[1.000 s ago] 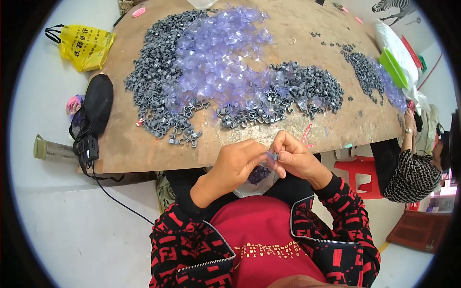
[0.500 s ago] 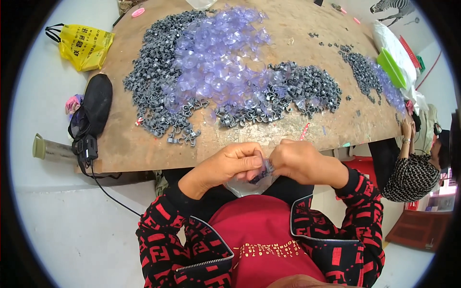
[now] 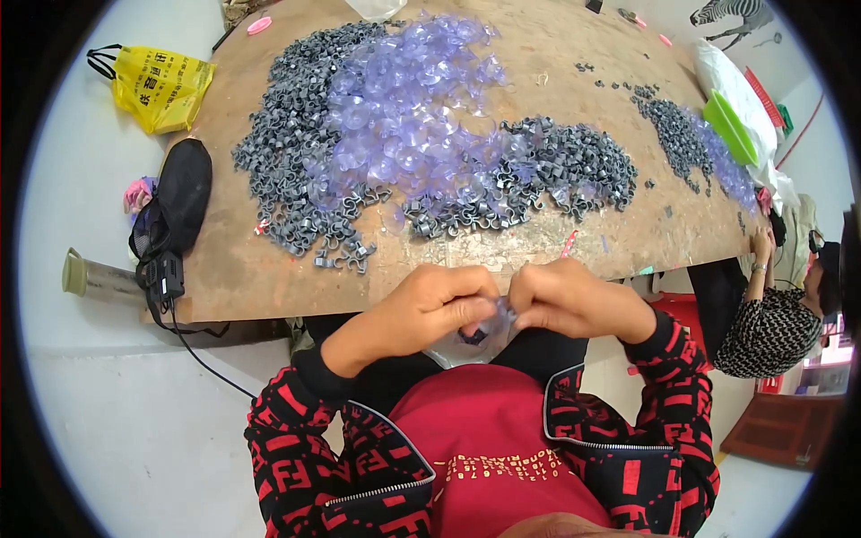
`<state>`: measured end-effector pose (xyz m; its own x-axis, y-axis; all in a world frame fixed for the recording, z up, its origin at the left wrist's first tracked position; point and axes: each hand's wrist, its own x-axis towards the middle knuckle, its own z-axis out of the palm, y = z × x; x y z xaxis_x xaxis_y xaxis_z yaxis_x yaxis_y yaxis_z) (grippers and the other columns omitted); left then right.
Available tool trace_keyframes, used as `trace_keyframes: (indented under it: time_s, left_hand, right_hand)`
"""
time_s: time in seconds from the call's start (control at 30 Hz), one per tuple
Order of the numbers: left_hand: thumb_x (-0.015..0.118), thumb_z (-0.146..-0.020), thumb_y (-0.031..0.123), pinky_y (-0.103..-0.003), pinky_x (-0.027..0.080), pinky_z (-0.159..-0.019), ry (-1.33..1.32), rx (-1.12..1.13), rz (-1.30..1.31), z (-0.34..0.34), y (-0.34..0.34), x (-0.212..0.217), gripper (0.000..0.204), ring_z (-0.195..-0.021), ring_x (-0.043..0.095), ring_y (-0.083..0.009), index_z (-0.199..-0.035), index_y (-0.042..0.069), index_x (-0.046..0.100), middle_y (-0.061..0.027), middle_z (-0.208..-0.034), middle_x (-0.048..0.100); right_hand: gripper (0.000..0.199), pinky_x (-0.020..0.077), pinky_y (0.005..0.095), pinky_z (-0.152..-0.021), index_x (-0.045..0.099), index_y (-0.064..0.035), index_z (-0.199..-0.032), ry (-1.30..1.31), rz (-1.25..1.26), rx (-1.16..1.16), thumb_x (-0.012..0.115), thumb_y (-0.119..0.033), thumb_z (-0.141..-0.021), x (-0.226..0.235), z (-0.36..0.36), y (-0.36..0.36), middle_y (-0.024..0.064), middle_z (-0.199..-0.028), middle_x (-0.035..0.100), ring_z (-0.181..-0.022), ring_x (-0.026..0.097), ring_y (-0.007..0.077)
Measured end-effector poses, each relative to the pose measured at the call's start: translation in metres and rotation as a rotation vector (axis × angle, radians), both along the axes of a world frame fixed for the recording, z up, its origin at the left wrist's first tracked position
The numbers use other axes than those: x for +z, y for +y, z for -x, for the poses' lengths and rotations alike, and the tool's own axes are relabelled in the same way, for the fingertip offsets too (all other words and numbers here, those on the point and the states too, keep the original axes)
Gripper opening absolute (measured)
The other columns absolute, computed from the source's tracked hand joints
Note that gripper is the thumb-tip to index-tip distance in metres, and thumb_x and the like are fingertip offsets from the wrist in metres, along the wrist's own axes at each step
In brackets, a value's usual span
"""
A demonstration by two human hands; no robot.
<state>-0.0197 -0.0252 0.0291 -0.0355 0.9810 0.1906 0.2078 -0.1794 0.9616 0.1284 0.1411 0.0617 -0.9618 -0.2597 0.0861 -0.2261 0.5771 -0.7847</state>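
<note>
Suction cup [image 3: 500,311] — translucent, pale violet, partly hidden between fingers [image 3: 534,316]

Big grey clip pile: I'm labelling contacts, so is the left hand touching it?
Apart: the head view shows bare tabletop between the left hand and the clip pile.

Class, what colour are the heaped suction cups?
The suction cups are translucent pale purple, clearest in the head view.

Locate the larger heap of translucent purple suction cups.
In the head view, the larger translucent purple heap lies beyond the left hand, left of centre on the brown tabletop, bordered by grey plastic clips.
</note>
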Motion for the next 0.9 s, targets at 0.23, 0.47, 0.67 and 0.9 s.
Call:
trace_keyframes:
  time_s: [0.23, 0.47, 0.67, 0.9]
  left_hand:
    - [0.055, -0.084, 0.013, -0.029, 0.038, -0.051, -0.131, -0.030, 0.104, -0.006, 0.001, -0.006, 0.010, -0.054, 0.048, -0.0140, -0.087, 0.003, 0.056, -0.0036, -0.064, 0.053]
    - [0.057, -0.077, 0.007, -0.036, 0.038, -0.051, 0.586, 0.097, -0.429, -0.011, 0.003, 0.002, 0.011, -0.059, 0.048, -0.0320, -0.087, 0.003, 0.055, -0.0103, -0.067, 0.049]
    - [0.055, -0.087, 0.014, -0.025, 0.038, -0.049, -0.238, -0.073, 0.206, -0.005, -0.003, 0.000, 0.011, -0.053, 0.048, -0.0101, -0.088, 0.004, 0.056, -0.0021, -0.065, 0.054]
    - [0.056, -0.085, 0.014, -0.026, 0.038, -0.049, -0.120, -0.034, 0.041, -0.010, 0.002, -0.012, 0.010, -0.052, 0.047, -0.0124, -0.087, 0.003, 0.056, -0.0050, -0.065, 0.054]
  right_hand:
    - [0.023, 0.0390, 0.0282, -0.052, 0.039, -0.0074, -0.081, -0.165, 0.405, -0.110, 0.057, -0.021, -0.087, -0.021, -0.006, -0.001, 0.0042, -0.065, 0.050, -0.051, 0.049, 0.0167]
    - [0.022, 0.0323, 0.0226, -0.049, 0.038, -0.0085, -0.085, -0.440, 1.536, -0.026, 0.056, -0.022, -0.088, -0.062, -0.017, -0.025, 0.0057, -0.073, 0.051, -0.051, 0.040, 0.0057]
    - [0.021, 0.0399, 0.0307, -0.053, 0.044, -0.0082, -0.086, -0.111, 0.289, -0.007, 0.060, -0.022, -0.084, -0.006, -0.005, 0.001, 0.0054, -0.068, 0.051, -0.058, 0.052, 0.0204]
    - [0.023, 0.0365, 0.0260, -0.046, 0.044, -0.0073, -0.084, -0.281, 0.368, -0.089, 0.058, -0.025, -0.086, -0.017, -0.009, -0.001, 0.0023, -0.067, 0.050, -0.052, 0.049, 0.0128]
